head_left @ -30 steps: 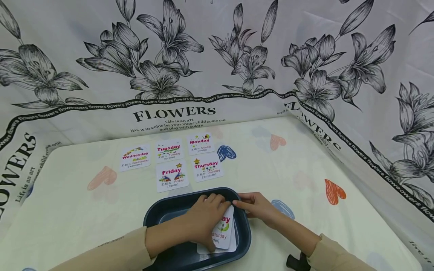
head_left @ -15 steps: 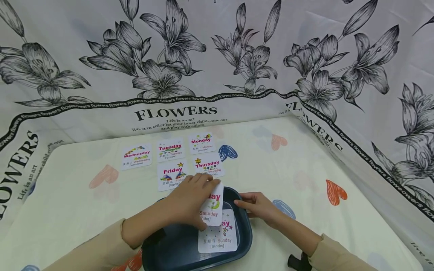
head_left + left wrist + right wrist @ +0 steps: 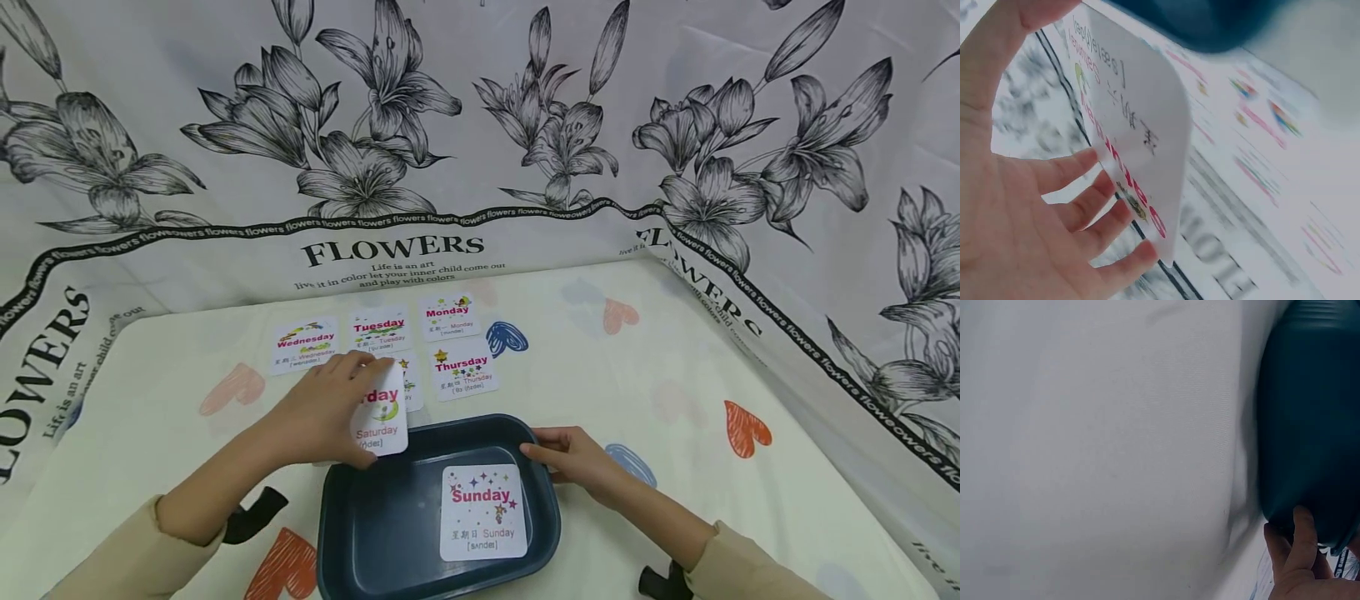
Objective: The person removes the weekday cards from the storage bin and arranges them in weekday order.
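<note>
My left hand grips the white Saturday card by its edges, thumb at the bottom and fingertips along the top. It is held tilted above the tray's far left corner, partly covering the Friday card. In the left wrist view, the fingertips press the edge of the Saturday card. My right hand pinches the far right corner of a dark blue tray, thumb at the rim and fingers against the outer wall. Inside the tray lies the Sunday card, face up.
Beyond the tray, the Wednesday card, Tuesday card, Monday card and Thursday card lie face up in two rows. A cream cloth with printed hearts covers the table. A flowered curtain hangs behind.
My left hand has lifted the Saturday card off the Sunday card and carried it leftward and away, out over the tray's far edge. My right hand has stayed at the tray's corner.
</note>
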Motion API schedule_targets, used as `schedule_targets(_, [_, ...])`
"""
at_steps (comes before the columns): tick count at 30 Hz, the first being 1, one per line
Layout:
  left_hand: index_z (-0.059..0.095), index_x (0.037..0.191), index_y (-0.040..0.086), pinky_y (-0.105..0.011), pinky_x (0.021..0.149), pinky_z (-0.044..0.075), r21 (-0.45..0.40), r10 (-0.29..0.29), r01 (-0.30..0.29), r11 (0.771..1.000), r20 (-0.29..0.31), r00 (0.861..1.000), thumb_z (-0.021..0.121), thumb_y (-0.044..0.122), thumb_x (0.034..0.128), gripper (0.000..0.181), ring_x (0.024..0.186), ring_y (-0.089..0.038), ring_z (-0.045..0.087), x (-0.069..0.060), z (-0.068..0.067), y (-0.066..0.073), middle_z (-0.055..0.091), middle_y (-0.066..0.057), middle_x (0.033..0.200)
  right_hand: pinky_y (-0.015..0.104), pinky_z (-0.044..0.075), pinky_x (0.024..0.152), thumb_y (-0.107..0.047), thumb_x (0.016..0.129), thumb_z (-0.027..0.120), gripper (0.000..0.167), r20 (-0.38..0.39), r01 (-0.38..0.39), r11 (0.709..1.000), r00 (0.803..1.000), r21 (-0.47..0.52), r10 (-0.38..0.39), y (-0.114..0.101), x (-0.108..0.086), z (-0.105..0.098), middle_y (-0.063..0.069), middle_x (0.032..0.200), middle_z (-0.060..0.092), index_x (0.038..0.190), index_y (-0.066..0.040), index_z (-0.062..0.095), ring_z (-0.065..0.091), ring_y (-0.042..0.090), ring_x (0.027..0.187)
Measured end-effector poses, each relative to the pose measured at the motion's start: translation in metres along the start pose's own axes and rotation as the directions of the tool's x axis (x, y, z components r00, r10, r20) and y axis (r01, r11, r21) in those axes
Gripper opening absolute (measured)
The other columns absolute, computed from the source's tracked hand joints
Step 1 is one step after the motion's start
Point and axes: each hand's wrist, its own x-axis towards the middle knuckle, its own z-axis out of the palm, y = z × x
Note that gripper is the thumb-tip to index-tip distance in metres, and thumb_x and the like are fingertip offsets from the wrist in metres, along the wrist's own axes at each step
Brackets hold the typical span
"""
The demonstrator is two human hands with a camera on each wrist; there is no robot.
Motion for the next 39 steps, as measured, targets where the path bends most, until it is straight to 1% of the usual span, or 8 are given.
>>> schedule_targets(3, [0.043, 0.134, 0.003, -0.059, 0.091, 0.036, 0.002, -0.034, 0.034, 0.999, 0.000, 0.999, 0.087, 0.034, 0.0447, 0.104, 0.113, -0.037, 0.042, -0.007, -0.003, -0.021, 0.046, -0.020, 0.125, 0.042, 0.052, 0.078, -0.030, 0.086, 0.064, 0.054, -0.001, 0.000, 1.000, 1.000, -0.001, 0.000, 0.000, 0.000, 0.000, 0.018, 0.115, 0.062, 0.127, 0.003, 0.052, 0.063, 0.028, 0.101])
schedule_targets(7, [0.043, 0.133, 0.001, -0.059, 0.086, 0.038, 0.010, -0.054, 0.054, 0.999, -0.012, 0.998, 0.088, 0.033, 0.0440, 0.105, 0.112, -0.040, 0.041, -0.015, -0.005, -0.044, 0.045, -0.022, 0.125, 0.042, 0.052, 0.078, -0.030, 0.086, 0.064, 0.053, -0.007, 0.001, 1.000, 1.000, -0.007, -0.001, 0.000, -0.001, 0.001, 0.018, 0.115, 0.062, 0.126, 0.003, 0.053, 0.063, 0.028, 0.101])
schedule_targets(11, [0.043, 0.133, 0.003, -0.053, 0.077, 0.042, 0.011, -0.054, 0.054, 0.998, -0.013, 0.998, 0.088, 0.034, 0.0449, 0.104, 0.107, -0.038, 0.045, -0.020, -0.007, -0.060, 0.047, -0.020, 0.124, 0.042, 0.052, 0.077, -0.030, 0.087, 0.064, 0.053, -0.014, 0.001, 1.000, 1.000, -0.013, -0.001, -0.002, -0.001, 0.001, 0.018, 0.115, 0.062, 0.126, 0.004, 0.053, 0.063, 0.029, 0.102])
schedule_targets(16, [0.040, 0.135, 0.004, -0.050, 0.078, 0.043, -0.015, -0.036, 0.037, 0.999, 0.023, 0.999, 0.088, 0.034, 0.0482, 0.103, 0.105, -0.035, 0.046, -0.021, -0.002, -0.072, 0.046, -0.018, 0.125, 0.041, 0.052, 0.078, -0.030, 0.087, 0.064, 0.054, -0.017, -0.003, 1.000, 1.000, -0.010, 0.003, -0.002, -0.002, 0.001, 0.018, 0.116, 0.062, 0.127, 0.004, 0.052, 0.062, 0.029, 0.103])
schedule_targets(22, [0.038, 0.136, 0.004, -0.048, 0.078, 0.044, -0.105, -0.028, 0.036, 0.994, 0.073, 0.997, 0.087, 0.034, 0.0517, 0.102, 0.104, -0.034, 0.043, -0.018, 0.013, -0.093, 0.043, -0.020, 0.127, 0.042, 0.052, 0.078, -0.031, 0.086, 0.064, 0.055, -0.008, -0.003, 1.000, 1.000, 0.001, 0.003, 0.000, -0.001, 0.001, 0.017, 0.116, 0.062, 0.127, 0.003, 0.052, 0.062, 0.028, 0.103])
schedule_targets(29, [0.036, 0.137, 0.004, -0.051, 0.086, 0.046, -0.179, -0.092, 0.116, 0.977, 0.136, 0.986, 0.087, 0.034, 0.0526, 0.103, 0.107, -0.035, 0.040, -0.013, 0.040, -0.124, 0.034, -0.021, 0.132, 0.042, 0.052, 0.078, -0.032, 0.085, 0.065, 0.056, 0.002, 0.001, 1.000, 1.000, 0.010, -0.001, 0.001, 0.001, 0.001, 0.017, 0.115, 0.063, 0.127, 0.003, 0.052, 0.063, 0.027, 0.101])
schedule_targets(36, [0.038, 0.138, 0.005, -0.055, 0.091, 0.042, -0.183, -0.079, 0.107, 0.977, 0.154, 0.985, 0.087, 0.038, 0.0533, 0.103, 0.113, -0.038, 0.038, -0.004, 0.056, -0.134, 0.033, -0.020, 0.135, 0.042, 0.052, 0.078, -0.032, 0.086, 0.065, 0.055, 0.000, 0.000, 1.000, 1.000, 0.018, 0.000, 0.000, -0.001, 0.001, 0.018, 0.115, 0.062, 0.127, 0.003, 0.053, 0.063, 0.027, 0.101])
schedule_targets(39, [0.037, 0.139, 0.005, -0.058, 0.091, 0.040, -0.196, -0.091, 0.125, 0.973, 0.175, 0.980, 0.086, 0.037, 0.0536, 0.103, 0.116, -0.040, 0.036, -0.003, 0.059, -0.136, 0.031, -0.019, 0.137, 0.042, 0.052, 0.078, -0.032, 0.085, 0.065, 0.055, -0.003, -0.003, 1.000, 1.000, 0.017, 0.003, 0.000, -0.001, 0.001, 0.018, 0.115, 0.062, 0.126, 0.003, 0.053, 0.063, 0.027, 0.101])
